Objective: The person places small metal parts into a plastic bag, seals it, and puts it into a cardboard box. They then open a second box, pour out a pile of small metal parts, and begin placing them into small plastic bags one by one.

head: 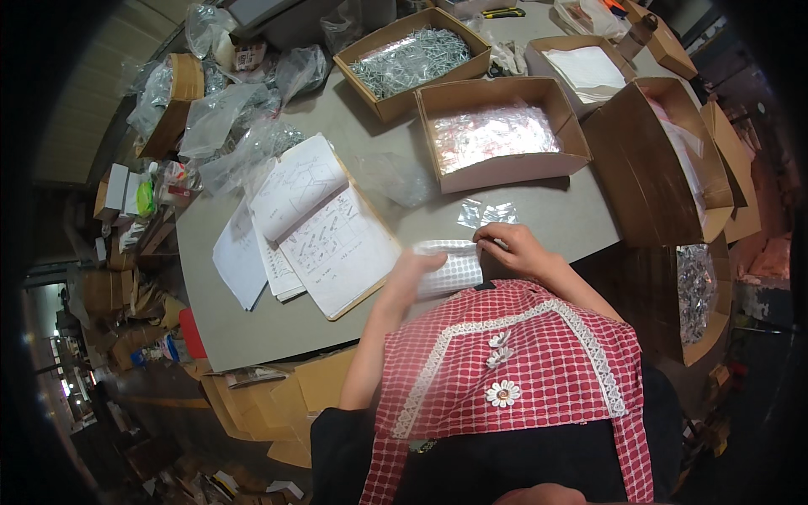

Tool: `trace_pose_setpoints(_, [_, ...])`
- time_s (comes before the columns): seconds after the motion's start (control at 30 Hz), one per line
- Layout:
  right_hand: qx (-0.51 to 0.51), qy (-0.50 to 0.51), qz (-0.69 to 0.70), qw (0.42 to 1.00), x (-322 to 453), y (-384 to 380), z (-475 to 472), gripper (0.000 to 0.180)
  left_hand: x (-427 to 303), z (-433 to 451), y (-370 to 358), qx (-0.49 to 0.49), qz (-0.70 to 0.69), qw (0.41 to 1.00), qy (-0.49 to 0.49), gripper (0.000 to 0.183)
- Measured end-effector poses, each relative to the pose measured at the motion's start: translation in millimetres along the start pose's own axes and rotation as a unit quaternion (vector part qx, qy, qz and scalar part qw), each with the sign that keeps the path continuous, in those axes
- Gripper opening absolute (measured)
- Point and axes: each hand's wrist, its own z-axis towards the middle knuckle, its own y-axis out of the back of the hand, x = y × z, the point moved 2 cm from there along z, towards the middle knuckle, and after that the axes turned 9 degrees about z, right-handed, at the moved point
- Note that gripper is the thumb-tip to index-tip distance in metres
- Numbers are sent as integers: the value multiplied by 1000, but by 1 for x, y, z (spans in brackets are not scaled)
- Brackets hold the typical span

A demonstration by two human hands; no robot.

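Observation:
My left hand [404,278], blurred, grips the left side of a white sheet [464,268] with rows of small grey round dots. Its thumb lies over the sheet's face. At the sheet's upper right corner, the thumb and forefinger of my right hand [519,247] pinch the edge; anything smaller between those fingertips is hidden. Two small clear plastic bags [499,213] lie on the grey table [284,334] just beyond my hands. An open stack of drawings on a clipboard [344,252] rests to the left, its upper sheet folded back.
Ahead stands a cardboard box [505,173] of small clear packets. Behind it, another carton [379,107] holds many screws. A tall carton [650,183] stands at the right edge. Plastic bags [218,120] crowd the far left. Flattened cardboard [252,404] lies below the table's near edge.

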Motion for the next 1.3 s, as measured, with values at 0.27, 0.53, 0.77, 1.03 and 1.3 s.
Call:
trace_pose_setpoints(0.27, [-1, -97, 167, 981, -14, 6, 2, 18, -2, 1, 0, -5, 34, 999, 5, 37])
trace_pose_setpoints(0.53, [-105, -33, 27, 994, -27, -4, 22, 16, -2, 2, 0, -21, 23, 999, 14, 41])
trace_pose_setpoints(0.77, [-126, 153, -245, 949, -45, -14, 50, 18, 0, 1, 3, -51, 4, 998, 29, 36])
trace_pose_setpoints(1.03, [-64, 159, -250, 953, -50, -10, 43, 22, -5, -8, 5, -60, -33, 997, 31, 34])
trace_pose_setpoints(1.3, [-66, 113, -191, 973, -49, 20, 6, 15, 0, -17, 28, -125, -156, 979, 36, 40])
